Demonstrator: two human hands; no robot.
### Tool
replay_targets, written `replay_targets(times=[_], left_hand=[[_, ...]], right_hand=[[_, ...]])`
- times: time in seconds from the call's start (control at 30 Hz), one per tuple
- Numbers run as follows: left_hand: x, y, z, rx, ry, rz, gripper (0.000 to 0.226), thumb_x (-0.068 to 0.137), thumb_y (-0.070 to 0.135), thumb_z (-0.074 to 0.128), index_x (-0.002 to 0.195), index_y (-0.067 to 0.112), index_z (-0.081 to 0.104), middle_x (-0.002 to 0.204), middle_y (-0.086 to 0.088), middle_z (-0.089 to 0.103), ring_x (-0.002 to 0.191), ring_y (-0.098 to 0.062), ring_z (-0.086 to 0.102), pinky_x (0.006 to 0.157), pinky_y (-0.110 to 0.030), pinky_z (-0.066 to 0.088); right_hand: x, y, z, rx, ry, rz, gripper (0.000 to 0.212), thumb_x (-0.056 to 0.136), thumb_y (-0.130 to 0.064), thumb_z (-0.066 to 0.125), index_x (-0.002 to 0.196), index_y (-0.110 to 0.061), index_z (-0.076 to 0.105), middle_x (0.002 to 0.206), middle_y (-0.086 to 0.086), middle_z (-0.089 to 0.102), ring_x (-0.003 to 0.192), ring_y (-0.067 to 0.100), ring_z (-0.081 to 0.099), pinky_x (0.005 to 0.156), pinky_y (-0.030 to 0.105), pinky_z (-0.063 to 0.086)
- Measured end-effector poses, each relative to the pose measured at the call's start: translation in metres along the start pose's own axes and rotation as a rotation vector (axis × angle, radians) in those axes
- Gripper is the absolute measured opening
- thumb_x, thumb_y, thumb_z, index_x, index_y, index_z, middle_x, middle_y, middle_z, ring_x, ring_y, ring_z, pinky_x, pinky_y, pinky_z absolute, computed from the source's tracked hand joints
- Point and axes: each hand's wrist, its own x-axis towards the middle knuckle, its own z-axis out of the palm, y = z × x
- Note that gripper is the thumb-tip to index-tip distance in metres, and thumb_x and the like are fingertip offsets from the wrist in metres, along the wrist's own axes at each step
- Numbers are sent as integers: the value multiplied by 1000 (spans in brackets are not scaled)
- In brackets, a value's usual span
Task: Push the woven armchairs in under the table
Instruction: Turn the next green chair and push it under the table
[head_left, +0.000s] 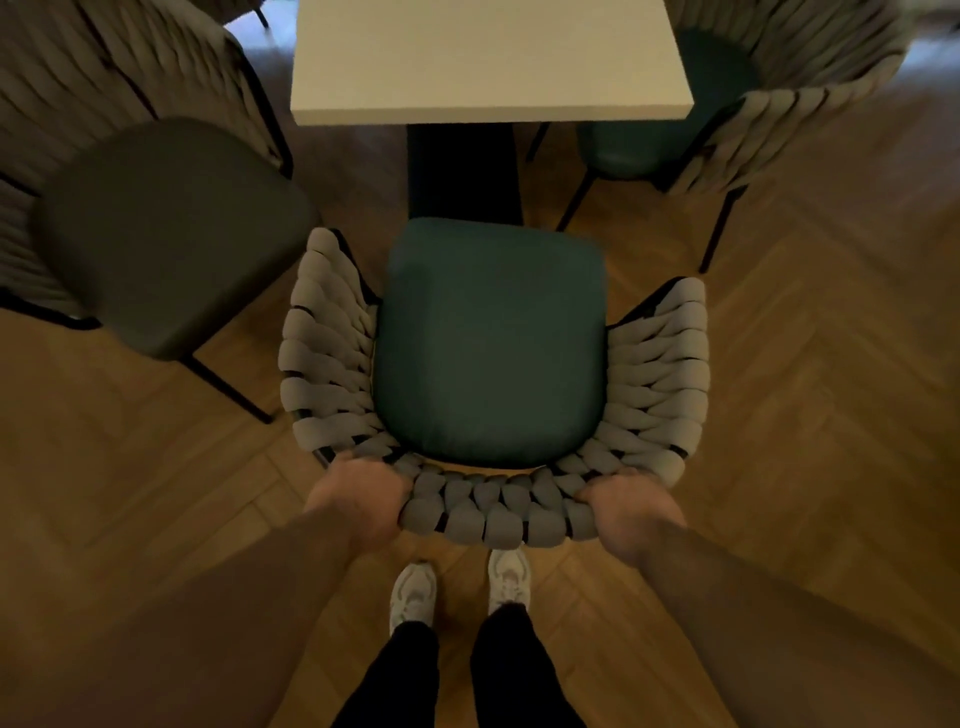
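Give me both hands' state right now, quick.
Left hand: closed on the woven backrest of the middle armchair, left end.
Right hand: closed on the same backrest, right end.

3 woven armchairs, 1 table, 2 hands, 2 shoes.

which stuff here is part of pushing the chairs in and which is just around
In the job:
green-seated woven armchair held by left hand and right hand
white square table
two more woven armchairs

Just around:
herringbone wooden floor
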Motion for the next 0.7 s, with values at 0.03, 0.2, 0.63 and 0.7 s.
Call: replay_targets(times=[0.03,0.2,0.63,0.7], left_hand=[[2,4,-3,-11,0,-10,31,98,40,48,122,32,64,111,3,68,103,-20,63,97,-41,46],[9,19,-19,-53,-49,-50,26,96,44,53,113,33,68,101,5,68,93,-17,64,86,-36,51],[12,56,-28,-70,-102,-82,25,98,37,54,113,25,70,103,0,68,83,-19,56,75,-34,52],[8,57,-27,-87,-101,-78,25,99,38,54,115,26,69,104,1,68,88,-19,61,76,-34,51]], right_hand=[[5,6,-5,-21,3,-1,42,103,-15,44,133,-38,64,131,-3,66,120,25,57,102,40,45],[26,26,-13,-129,-46,30,41,104,-15,42,134,-30,65,138,3,63,126,27,55,108,42,44],[27,57,-15,-261,-47,-11,40,104,-16,43,136,-31,63,139,3,63,128,28,53,112,42,39],[24,56,-13,-268,-40,-10,41,104,-15,43,136,-29,62,139,2,62,128,27,52,112,42,38]])
